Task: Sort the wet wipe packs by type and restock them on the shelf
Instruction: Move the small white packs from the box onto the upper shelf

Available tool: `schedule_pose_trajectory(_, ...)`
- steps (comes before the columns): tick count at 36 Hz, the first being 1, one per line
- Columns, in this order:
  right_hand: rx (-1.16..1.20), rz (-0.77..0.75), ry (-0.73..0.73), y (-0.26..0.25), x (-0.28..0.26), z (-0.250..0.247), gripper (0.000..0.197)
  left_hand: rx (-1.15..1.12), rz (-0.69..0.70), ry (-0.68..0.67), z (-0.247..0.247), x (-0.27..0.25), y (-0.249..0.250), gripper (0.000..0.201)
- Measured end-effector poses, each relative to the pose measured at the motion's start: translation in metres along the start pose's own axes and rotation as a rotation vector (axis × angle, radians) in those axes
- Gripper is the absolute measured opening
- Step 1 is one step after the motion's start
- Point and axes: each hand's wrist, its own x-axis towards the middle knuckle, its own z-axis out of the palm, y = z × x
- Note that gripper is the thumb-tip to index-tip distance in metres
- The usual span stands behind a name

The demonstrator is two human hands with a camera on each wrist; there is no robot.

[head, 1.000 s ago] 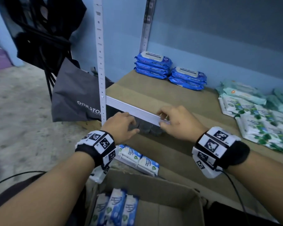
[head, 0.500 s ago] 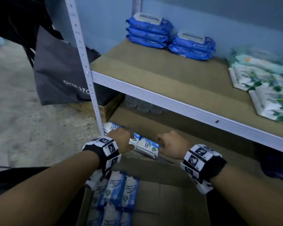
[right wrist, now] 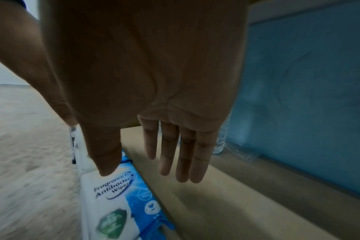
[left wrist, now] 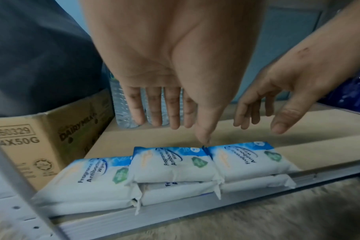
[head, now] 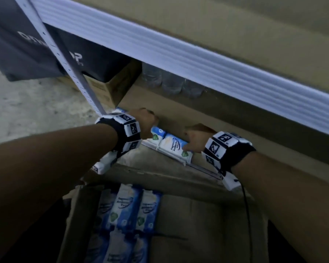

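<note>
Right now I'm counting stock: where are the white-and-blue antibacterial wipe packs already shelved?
In the left wrist view, the white-and-blue antibacterial wipe packs lie stacked along the lower shelf's front edge, right of the brown cardboard box, in front of the clear water bottles.

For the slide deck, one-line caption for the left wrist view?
Left hand and right hand, fingers open, hover over white-and-blue antibacterial wipe packs stacked along the lower shelf edge.

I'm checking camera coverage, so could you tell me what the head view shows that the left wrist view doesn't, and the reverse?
Only the head view shows the open box of spare packs below the arms. Only the left wrist view shows the water bottles clearly, the printed carton, and that the shelved wipe packs lie stacked two high. Both show the left hand and right hand, open, at those packs.
</note>
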Motion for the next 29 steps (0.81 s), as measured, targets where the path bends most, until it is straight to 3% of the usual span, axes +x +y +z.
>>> schedule_pose_trajectory(4, 0.042, -0.025, -0.006, 0.005, 0.024, 0.007, 0.055, 0.072, -0.008, 0.003, 0.01, 0.028, -0.004, 0.053)
schedule_pose_trajectory(9, -0.028, -0.036, -0.073, 0.011, 0.042, 0.015, 0.047, 0.046, -0.096, -0.059, 0.019, 0.059, -0.016, 0.07)
schedule_pose_trajectory(16, 0.091, -0.003, -0.086, 0.019, 0.05, 0.031, 0.05, 0.11, -0.127, -0.171, 0.048, 0.079, -0.03, 0.074)
schedule_pose_trajectory(20, 0.139, 0.031, -0.117, 0.019, 0.052, 0.036, 0.053, 0.052, -0.136, -0.283, 0.04, 0.074, -0.028, 0.059)
schedule_pose_trajectory(24, 0.173, 0.031, -0.177, 0.018, 0.051, 0.038, 0.054, 0.123, -0.107, -0.196, 0.046, 0.08, -0.029, 0.072)
schedule_pose_trajectory(27, 0.178, 0.022, -0.196, 0.021, 0.046, 0.04, 0.052, 0.051, -0.051, -0.318, 0.034, 0.073, -0.023, 0.066)
schedule_pose_trajectory(29, 0.176, 0.021, -0.199, 0.024, 0.042, 0.039, 0.05, 0.025, -0.018, -0.326, 0.028, 0.072, -0.021, 0.058)
